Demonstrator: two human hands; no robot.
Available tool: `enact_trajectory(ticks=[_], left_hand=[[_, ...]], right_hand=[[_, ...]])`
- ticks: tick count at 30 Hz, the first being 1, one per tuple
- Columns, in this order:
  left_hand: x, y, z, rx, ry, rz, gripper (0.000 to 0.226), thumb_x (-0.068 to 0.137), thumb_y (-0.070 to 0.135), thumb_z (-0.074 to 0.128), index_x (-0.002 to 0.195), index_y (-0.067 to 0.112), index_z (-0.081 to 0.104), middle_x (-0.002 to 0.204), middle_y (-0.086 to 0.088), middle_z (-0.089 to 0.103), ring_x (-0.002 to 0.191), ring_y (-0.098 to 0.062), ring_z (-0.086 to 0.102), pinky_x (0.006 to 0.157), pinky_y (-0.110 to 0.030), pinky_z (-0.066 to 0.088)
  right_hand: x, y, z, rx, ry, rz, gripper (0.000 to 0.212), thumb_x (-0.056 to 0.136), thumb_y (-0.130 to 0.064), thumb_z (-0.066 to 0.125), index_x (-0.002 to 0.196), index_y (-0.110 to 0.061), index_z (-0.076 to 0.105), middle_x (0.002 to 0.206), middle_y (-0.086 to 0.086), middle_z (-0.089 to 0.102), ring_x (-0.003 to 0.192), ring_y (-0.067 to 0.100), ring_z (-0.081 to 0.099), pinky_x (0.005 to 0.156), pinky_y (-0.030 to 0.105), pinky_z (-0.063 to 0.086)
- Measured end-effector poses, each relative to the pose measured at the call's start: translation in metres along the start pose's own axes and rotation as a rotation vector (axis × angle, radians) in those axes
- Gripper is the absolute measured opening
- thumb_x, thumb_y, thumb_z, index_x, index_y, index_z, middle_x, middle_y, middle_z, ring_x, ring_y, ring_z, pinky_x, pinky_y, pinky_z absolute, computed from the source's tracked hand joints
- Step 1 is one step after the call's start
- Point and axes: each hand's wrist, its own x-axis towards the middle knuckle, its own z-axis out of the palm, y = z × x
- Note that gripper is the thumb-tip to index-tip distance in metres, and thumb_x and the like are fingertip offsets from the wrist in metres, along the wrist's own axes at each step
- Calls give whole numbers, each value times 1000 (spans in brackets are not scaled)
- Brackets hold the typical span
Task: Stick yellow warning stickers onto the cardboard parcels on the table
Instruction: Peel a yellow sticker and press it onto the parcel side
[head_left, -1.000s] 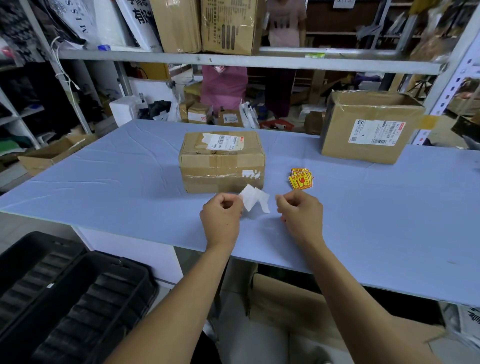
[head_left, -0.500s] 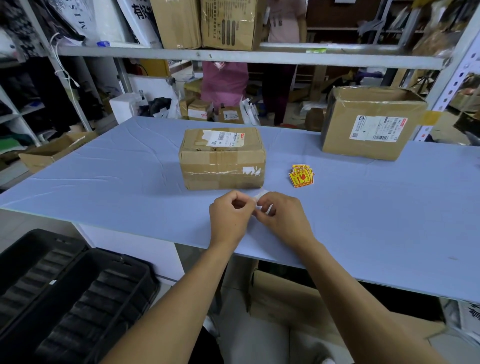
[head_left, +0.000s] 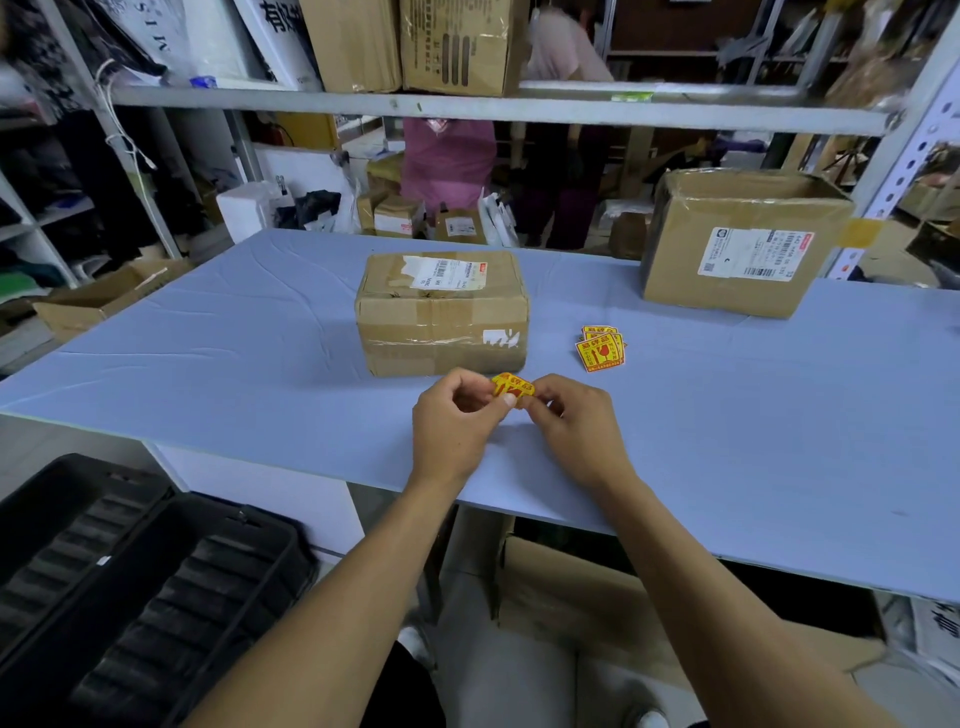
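Note:
A taped cardboard parcel (head_left: 441, 314) with a white shipping label sits mid-table. A larger parcel (head_left: 737, 241) stands at the back right. A small pile of yellow warning stickers (head_left: 601, 349) lies to the right of the near parcel. Just in front of that parcel, my left hand (head_left: 457, 421) and my right hand (head_left: 574, 421) pinch one yellow sticker (head_left: 513, 386) between their fingertips, printed side up. Its lower part is hidden by my fingers.
The light blue table (head_left: 208, 353) runs left to right. A metal shelf beam (head_left: 467, 106) with boxes crosses above. Black plastic crates (head_left: 130, 582) sit on the floor at lower left, a cardboard box (head_left: 571, 597) under the table. A person (head_left: 449, 161) stands behind the table.
A second ago the hands were apart with a white backing paper showing in the left one. They came together, and now the sticker shows its yellow face between both hands.

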Motion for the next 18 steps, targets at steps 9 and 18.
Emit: enact_trajectory(ticks=[9,18], left_hand=[[2,-5,1,168,69,66,8,89,14,72,96,14,74,97,-3,63,77,-3,59,65,-4,45],[0,-1,4,217,12,29,10,91,20,69,90,12,75,78,3,69,70,-6,60,64,-16,45]], right_hand=[[0,-1,-2,44,-20,21,23,94,-12,59,72,-16,53,54,-9,42,52,7,43,51,17,28],[2,0,-7,266,68,161,22,91,-17,65,70,-22,66,61,-12,61,58,-2,52,56,10,38]])
